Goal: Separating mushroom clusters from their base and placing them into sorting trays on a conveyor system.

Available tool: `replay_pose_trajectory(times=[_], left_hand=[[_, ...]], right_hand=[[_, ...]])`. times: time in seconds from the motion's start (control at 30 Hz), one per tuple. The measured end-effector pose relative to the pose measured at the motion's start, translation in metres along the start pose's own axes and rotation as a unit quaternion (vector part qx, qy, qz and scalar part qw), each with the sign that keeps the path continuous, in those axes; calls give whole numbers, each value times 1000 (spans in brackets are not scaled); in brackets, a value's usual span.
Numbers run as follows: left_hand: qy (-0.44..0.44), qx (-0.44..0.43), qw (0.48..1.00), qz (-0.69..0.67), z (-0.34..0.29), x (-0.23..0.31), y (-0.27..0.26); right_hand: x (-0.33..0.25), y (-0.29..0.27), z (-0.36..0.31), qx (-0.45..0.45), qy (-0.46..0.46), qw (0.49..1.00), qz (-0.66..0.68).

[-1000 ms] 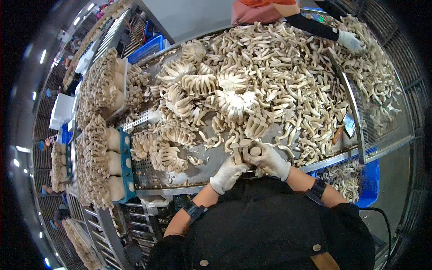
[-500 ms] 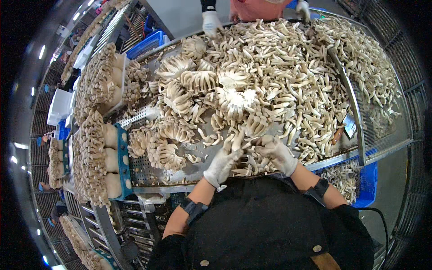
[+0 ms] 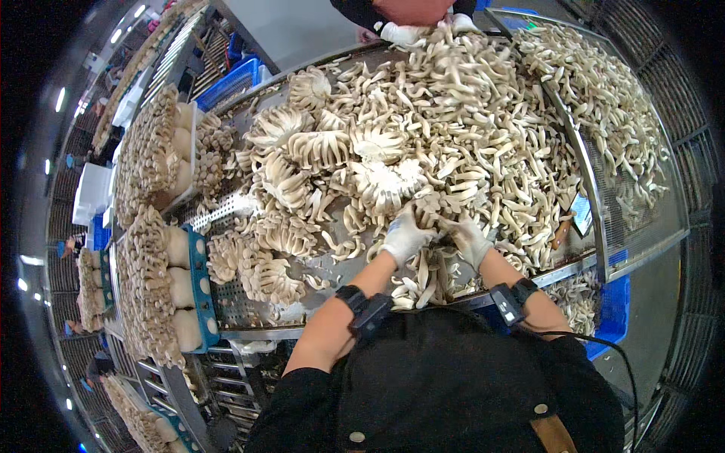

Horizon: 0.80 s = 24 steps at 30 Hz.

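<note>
My left hand (image 3: pixel 408 238) and my right hand (image 3: pixel 470 241), both in white gloves, are at the near middle of a metal table. Between them is a clump of pale brown mushrooms (image 3: pixel 430 208); the fingers of both hands curl round it from either side. Just beyond lies a bigger mushroom cluster (image 3: pixel 389 185) with its white cut base turned up. Loose mushrooms (image 3: pixel 415 285) lie below my hands along the table's near edge. What the fingertips touch underneath is hidden.
Loose mushrooms (image 3: pixel 506 166) heap across the right; whole clusters (image 3: pixel 272 275) lie left. A wooden-handled knife (image 3: pixel 561 234) rests by a metal divider (image 3: pixel 581 147). Across the table are a co-worker's gloved hands (image 3: pixel 404 34). A blue crate (image 3: pixel 615 309) sits below right, a teal rack (image 3: pixel 200 279) left.
Both my hands have moved away from the near edge, onto the clump. The co-worker's hands, apart before, are now close together behind the heap, where some mushrooms look blurred by motion.
</note>
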<state>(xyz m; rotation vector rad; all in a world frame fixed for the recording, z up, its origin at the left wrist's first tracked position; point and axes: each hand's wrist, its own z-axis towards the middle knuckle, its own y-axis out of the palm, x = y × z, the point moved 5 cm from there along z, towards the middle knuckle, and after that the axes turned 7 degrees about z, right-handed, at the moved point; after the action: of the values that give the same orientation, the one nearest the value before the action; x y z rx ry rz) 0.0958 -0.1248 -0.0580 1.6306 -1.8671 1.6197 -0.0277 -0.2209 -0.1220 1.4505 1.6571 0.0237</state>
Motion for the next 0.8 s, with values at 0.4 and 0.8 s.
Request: replay_pose_trajectory(times=[0.4, 0.8], left_hand=[[76, -187, 830, -520, -95, -14, 2], [-25, -191, 827, -528, -124, -6, 2]], right_hand=[[-9, 50, -99, -174, -222, 878, -386], [19, 67, -115, -184, 119, 975, -24]])
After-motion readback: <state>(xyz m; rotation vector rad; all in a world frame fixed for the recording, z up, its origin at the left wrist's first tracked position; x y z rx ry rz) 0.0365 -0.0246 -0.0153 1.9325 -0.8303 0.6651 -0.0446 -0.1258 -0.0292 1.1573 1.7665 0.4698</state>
